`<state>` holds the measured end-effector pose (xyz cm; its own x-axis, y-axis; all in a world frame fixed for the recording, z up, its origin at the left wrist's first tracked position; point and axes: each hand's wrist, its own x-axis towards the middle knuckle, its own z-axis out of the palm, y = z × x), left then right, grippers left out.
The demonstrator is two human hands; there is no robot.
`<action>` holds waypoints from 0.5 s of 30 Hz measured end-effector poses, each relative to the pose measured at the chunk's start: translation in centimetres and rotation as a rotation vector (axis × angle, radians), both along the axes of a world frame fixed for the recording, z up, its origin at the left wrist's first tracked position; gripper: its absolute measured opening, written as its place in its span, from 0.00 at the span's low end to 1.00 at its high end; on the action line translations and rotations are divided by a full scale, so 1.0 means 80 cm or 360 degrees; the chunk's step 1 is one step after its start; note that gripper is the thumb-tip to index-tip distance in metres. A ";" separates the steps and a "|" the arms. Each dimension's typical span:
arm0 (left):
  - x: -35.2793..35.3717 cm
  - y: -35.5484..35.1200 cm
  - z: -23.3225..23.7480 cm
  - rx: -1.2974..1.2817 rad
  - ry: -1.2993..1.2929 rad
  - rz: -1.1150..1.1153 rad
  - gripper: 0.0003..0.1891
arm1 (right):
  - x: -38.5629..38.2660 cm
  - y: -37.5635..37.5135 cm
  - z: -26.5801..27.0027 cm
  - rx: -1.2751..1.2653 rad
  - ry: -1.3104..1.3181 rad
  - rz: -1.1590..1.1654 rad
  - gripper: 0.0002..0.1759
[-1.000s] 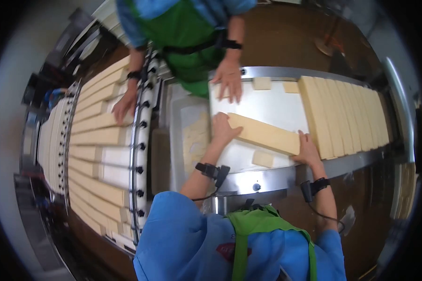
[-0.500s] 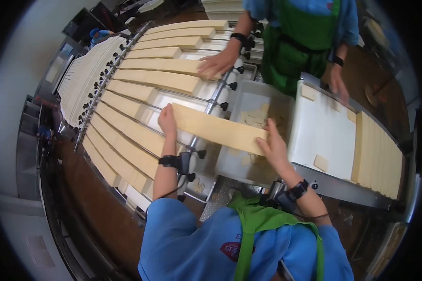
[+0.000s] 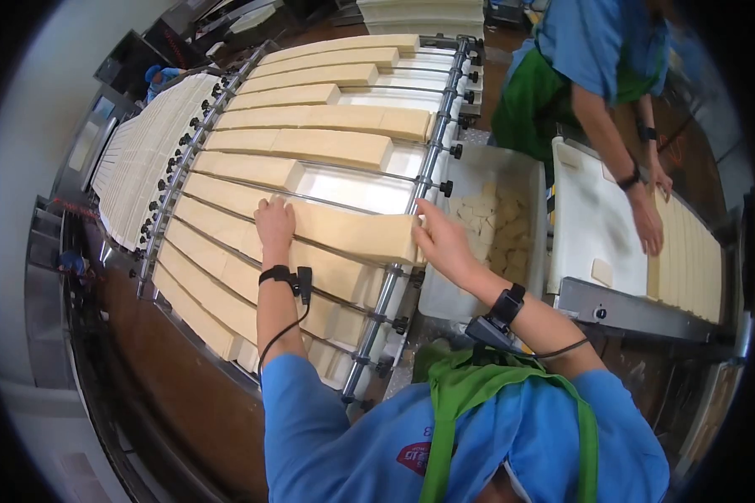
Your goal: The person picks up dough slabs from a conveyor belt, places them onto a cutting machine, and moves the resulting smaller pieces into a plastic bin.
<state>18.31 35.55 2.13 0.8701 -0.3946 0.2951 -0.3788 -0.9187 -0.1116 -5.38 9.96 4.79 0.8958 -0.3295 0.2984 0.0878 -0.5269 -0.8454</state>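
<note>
Left hand point(image 3: 274, 225) lies palm down, fingers point(image 3: 273, 208) stretched flat and uncurled, pressing on the far end of a long pale slab point(image 3: 352, 235). Right hand point(image 3: 440, 243) meets the slab's other end, fingers point(image 3: 422, 241) curled round that edge and gripping it, thumb up. The slab spans between the two hands and rests tilted across one lane of the roller conveyor point(image 3: 352, 189), its right end just beside the side rail point(image 3: 432, 168) with black knobs. Other slabs point(image 3: 310, 147) fill the lanes above and below it, each lying crosswise, with thin rods between lanes. Both wrists carry a black band with a cable, left point(image 3: 278, 275) and right point(image 3: 507, 303). Just right of the rail stands a white tub point(image 3: 445, 298) holding pale offcuts point(image 3: 499, 222). Beyond the tub is a white tabletop point(image 3: 591, 210) with one small piece point(image 3: 601, 271) lying on it and a row of slabs point(image 3: 688, 260) packed side by side at its right. A co-worker in a green apron leans over it, one hand point(image 3: 648, 228) at the edge of that row.
</note>
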 end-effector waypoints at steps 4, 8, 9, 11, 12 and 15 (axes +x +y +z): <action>-0.042 -0.050 -0.005 -0.0705 -0.0065 -0.0077 0.12 | 0.021 0.018 -0.058 0.0135 0.0035 0.0131 0.25; -0.140 -0.123 0.012 -0.0865 0.0180 -0.0975 0.10 | 0.028 0.015 -0.075 0.0480 0.0132 0.0213 0.26; -0.168 -0.143 0.013 -0.0728 0.0157 -0.1185 0.10 | 0.030 0.008 -0.085 0.0396 0.0080 0.0183 0.26; -0.185 -0.158 -0.010 -0.0533 -0.0003 -0.1134 0.06 | 0.019 -0.004 -0.092 0.0547 -0.0093 0.0123 0.26; -0.191 -0.162 -0.012 -0.0487 0.0009 -0.1011 0.06 | 0.010 -0.015 -0.089 0.0524 -0.0001 0.0075 0.26; -0.183 -0.150 -0.023 -0.0404 0.0221 -0.0939 0.18 | -0.027 -0.060 -0.083 0.0498 -0.0085 -0.0153 0.25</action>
<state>3.65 23.56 0.32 0.5657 -0.7501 0.3425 -0.8224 -0.5438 0.1673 -7.56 5.20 -1.87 0.8418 -0.4950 0.2153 0.0990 -0.2505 -0.9630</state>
